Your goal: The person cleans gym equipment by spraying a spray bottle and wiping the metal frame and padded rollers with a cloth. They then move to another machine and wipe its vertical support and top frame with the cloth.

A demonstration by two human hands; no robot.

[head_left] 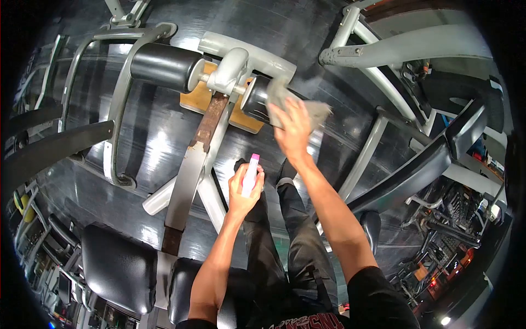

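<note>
My right hand (293,131) presses a grey-beige cloth (315,114) against the end of a black padded roller (255,98), its fingers bent over the fabric. Part of that roller is hidden under the cloth. In front of my body, my left hand (245,183) is wrapped around a slim white bottle with a pink top (250,174), which points away from me. A second black roller (167,67) sits on the other side of the grey metal bracket (229,71), untouched by either hand.
A worn metal beam (186,178) runs from the rollers to two black seat pads (118,267) at the lower left. Curved grey frames (112,137) stand at left, and another machine with a long black pad (405,172) is at right. A wooden plate (194,100) lies under the rollers.
</note>
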